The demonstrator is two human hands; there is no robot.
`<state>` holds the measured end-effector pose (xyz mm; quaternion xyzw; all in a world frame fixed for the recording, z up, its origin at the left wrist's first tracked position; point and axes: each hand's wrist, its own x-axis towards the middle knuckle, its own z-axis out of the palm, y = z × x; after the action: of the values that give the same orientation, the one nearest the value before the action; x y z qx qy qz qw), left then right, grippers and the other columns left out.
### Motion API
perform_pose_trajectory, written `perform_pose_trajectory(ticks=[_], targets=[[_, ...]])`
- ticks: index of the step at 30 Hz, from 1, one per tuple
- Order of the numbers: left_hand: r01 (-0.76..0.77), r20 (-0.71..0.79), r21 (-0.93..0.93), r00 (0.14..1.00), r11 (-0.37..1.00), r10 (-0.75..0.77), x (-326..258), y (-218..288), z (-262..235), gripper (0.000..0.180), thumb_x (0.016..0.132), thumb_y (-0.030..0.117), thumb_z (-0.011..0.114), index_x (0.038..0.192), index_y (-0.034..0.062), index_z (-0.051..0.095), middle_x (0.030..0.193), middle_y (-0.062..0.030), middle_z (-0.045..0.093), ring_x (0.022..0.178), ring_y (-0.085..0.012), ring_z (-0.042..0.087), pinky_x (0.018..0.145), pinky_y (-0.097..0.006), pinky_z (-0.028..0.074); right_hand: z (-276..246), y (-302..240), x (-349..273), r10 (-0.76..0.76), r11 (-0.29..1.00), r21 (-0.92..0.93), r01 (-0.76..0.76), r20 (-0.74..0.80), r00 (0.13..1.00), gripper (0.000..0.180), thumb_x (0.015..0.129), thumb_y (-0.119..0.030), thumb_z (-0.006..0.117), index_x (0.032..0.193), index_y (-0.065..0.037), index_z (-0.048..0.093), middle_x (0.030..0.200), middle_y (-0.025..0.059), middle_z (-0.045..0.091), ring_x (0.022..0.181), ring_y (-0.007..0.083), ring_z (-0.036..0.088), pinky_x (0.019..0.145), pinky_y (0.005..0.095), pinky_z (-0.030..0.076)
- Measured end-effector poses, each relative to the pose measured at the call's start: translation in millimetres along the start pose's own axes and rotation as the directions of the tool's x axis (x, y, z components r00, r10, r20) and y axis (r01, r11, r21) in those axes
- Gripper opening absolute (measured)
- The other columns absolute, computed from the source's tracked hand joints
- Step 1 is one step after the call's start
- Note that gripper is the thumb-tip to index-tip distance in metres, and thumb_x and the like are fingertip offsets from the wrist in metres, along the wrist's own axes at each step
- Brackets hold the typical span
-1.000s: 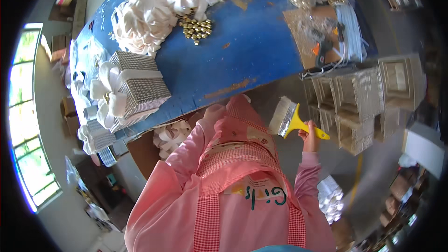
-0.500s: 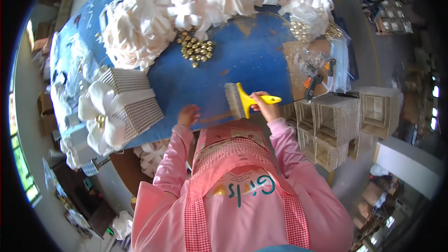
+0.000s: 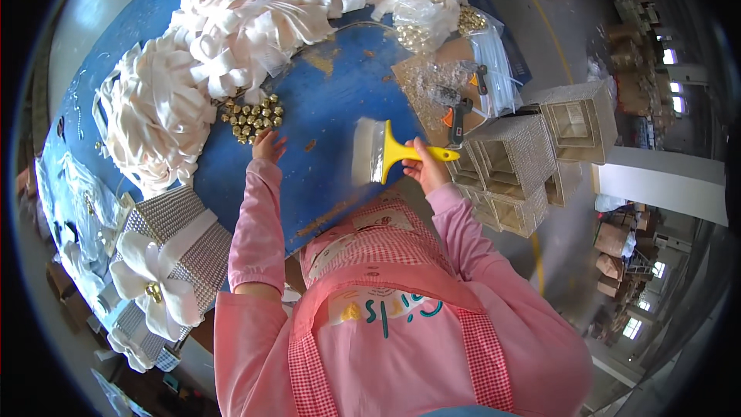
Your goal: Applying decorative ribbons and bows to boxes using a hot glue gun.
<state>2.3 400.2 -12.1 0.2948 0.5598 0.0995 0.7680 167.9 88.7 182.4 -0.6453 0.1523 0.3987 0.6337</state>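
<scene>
My right hand is closed round the yellow handle of a wide, flat paintbrush. Its pale bristles, blurred at the tips, point left over the blue table. Beside a small pile of shiny gold bells, my left hand reaches out with its fingers apart, at the pile's near edge. Nothing shows in that hand. To its left stands a woven silvery-white box wrapped in white ribbon, with a large white fabric flower that has a gold centre.
White ribbon flowers are heaped along the table's far left. A clear bag of gold bells lies at the back, near glue guns on cardboard. Woven open boxes are stacked at the right. Debris dots the tabletop.
My left hand has moved forward from the table's near edge to the gold bells. The paintbrush stays in my right hand. The whole view has turned, shifting the table leftward.
</scene>
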Motion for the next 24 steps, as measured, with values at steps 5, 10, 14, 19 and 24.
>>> perform_pose_trajectory(ticks=[5, 10, 14, 19, 24], targets=[[-0.012, 0.094, -0.066, 0.995, 0.998, 0.018, -17, -16, -25, 0.028, 0.083, 0.02, 0.061, 0.11, 0.0144, 0.056, 0.092, -0.0026, 0.063, 0.074, -0.0175, 0.064, 0.053, -0.028, 0.049, -20, -14, 19, -0.063, 0.997, -0.052, 0.06, -0.055, 0.997, 0.031, 0.085, -0.038, 0.057, 0.1, -0.011, 0.06, 0.089, 0.0, 0.062, 0.064, 0.0093, 0.058, 0.057, 0.0231, 0.049], [0.006, -0.023, -0.017, 1.0, 1.0, -0.006, -77, -70, -45, 0.011, 0.081, 0.015, 0.064, 0.09, 0.0127, 0.057, 0.064, 0.0013, 0.05, 0.049, -0.012, 0.053, 0.04, -0.024, 0.044, -64, -49, 38, -0.166, 0.983, 0.054, 0.177, -0.164, 0.972, 0.029, 0.085, -0.038, 0.058, 0.1, -0.013, 0.06, 0.09, -0.0011, 0.062, 0.066, 0.0086, 0.058, 0.06, 0.0238, 0.049], [0.09, 0.04, -0.045, 0.995, 0.995, -0.088, -120, -109, -43, 0.012, 0.081, 0.011, 0.064, 0.091, 0.0101, 0.058, 0.068, 0.0003, 0.053, 0.051, -0.0135, 0.054, 0.043, -0.025, 0.044, -122, -105, 67, -0.384, 0.912, 0.032, 0.409, -0.288, 0.877, 0.029, 0.081, -0.036, 0.063, 0.096, -0.011, 0.06, 0.089, 0.0032, 0.061, 0.063, 0.0083, 0.058, 0.053, 0.0203, 0.047], [0.139, 0.101, -0.006, 0.985, 0.99, -0.137, -145, -119, 21, 0.009, 0.081, 0.008, 0.062, 0.09, 0.0089, 0.061, 0.071, 0.0005, 0.058, 0.058, -0.011, 0.057, 0.049, -0.024, 0.045, -163, -171, 112, -0.893, 0.36, -0.568, 0.74, 0.02, 0.449, 0.015, 0.082, -0.015, 0.062, 0.095, -0.008, 0.061, 0.092, 0.0044, 0.058, 0.083, 0.0171, 0.058, 0.069, 0.0285, 0.048], [0.04, 0.087, 0.073, 0.995, 0.997, -0.046, -157, -101, 90, 0.009, 0.079, 0.009, 0.065, 0.088, 0.0093, 0.062, 0.072, 0.0016, 0.06, 0.059, -0.0094, 0.057, 0.053, -0.022, 0.046, -191, -196, 136, -0.863, 0.085, -0.779, 0.621, 0.255, 0.437, 0.016, 0.076, -0.011, 0.064, 0.091, -0.016, 0.062, 0.103, 0.0042, 0.053, 0.088, 0.0249, 0.057, 0.074, 0.0326, 0.047]])
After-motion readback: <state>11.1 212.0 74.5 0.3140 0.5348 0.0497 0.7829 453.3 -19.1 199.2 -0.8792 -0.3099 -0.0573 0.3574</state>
